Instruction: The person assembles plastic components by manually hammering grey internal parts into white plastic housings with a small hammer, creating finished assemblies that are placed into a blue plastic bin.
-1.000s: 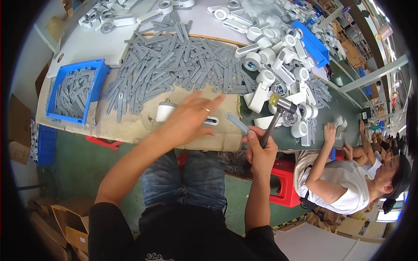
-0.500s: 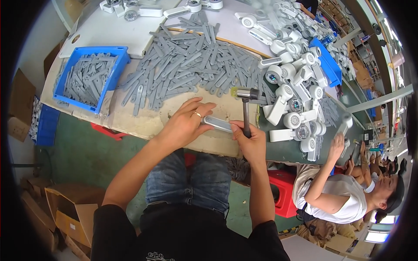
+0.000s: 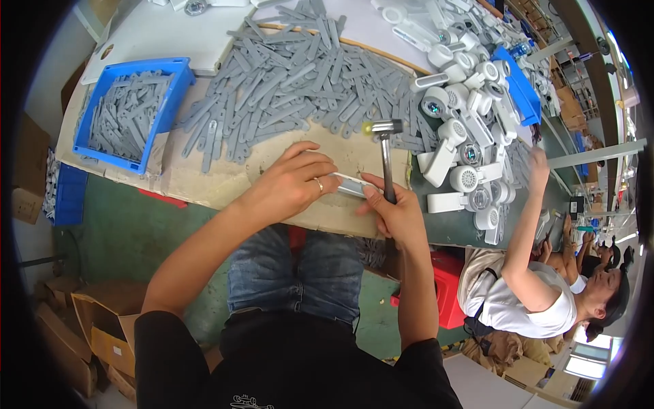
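A slim white-and-grey handle piece (image 3: 351, 185) lies between my two hands, just above the near edge of the table. My left hand (image 3: 294, 183), a ring on one finger, closes over its left end, hiding that part. My right hand (image 3: 400, 215) pinches the other end with thumb and forefinger. That same hand keeps a hammer (image 3: 388, 163) by its dark handle, the head pointing away from me, with a yellowish face on the left and metal on the right. Beyond my hands spreads a heap of grey flat strips (image 3: 286, 85).
At left stands a blue bin (image 3: 146, 160) filled with grey strips. White handheld fan units (image 3: 465, 178) are piled at right, near another blue bin (image 3: 518, 88). A co-worker (image 3: 538, 286) sits at right, one arm stretched over the table. Cardboard boxes (image 3: 102, 327) stand lower left.
My left hand has slid rightward and covers more of the handle piece. The hammer stays in my right hand. The co-worker's arm has reached farther across the table. The whole view has shifted slightly.
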Available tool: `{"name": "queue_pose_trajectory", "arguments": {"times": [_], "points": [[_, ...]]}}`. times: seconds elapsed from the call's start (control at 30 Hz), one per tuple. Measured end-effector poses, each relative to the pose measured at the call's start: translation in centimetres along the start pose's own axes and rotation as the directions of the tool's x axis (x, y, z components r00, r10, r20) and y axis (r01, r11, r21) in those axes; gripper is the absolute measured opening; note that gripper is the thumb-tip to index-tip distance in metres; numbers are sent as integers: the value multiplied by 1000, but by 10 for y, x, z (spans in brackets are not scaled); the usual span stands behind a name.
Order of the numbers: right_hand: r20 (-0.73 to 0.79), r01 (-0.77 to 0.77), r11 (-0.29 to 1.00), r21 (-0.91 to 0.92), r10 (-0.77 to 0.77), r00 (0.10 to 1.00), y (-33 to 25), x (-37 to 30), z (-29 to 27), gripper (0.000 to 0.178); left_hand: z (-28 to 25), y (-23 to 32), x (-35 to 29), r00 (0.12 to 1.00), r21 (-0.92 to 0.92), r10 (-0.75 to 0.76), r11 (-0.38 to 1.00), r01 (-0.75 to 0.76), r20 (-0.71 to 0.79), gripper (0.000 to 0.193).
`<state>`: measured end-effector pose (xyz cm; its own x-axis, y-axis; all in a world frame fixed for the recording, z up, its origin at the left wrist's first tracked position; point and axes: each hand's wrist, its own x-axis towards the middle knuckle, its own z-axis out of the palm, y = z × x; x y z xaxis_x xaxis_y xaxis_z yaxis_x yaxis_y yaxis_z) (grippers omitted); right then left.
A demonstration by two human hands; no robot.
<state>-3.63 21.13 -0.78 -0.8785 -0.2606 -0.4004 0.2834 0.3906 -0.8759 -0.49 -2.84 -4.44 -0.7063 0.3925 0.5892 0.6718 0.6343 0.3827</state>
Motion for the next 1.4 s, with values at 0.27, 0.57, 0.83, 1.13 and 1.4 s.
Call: {"name": "queue_pose_trajectory", "arguments": {"times": [0.27, 0.57, 0.83, 1.13, 1.4], "points": [[20, -48, 957, 286, 45, 999, 24, 6, 9, 31, 2, -2, 11, 991, 69, 62, 995, -71, 116, 30], [38, -90, 893, 441, 82, 996, 25, 4, 13, 29, 6, 5, 21, 976, 106, 79, 989, -103, 203, 36], [-320, 202, 960, 195, -132, 938, 34, -63, 3, 37, 8, 0, 20, 979, 143, 92, 983, -119, 184, 38], [-296, 125, 881, -456, -282, 912, 47, -93, 8, 36, 8, 0, 23, 973, 148, 112, 979, -144, 204, 35], [-265, 301, 834, -461, -454, 851, 42, -106, 2, 37, 6, 2, 24, 973, 164, 94, 978, -130, 210, 33]]}}
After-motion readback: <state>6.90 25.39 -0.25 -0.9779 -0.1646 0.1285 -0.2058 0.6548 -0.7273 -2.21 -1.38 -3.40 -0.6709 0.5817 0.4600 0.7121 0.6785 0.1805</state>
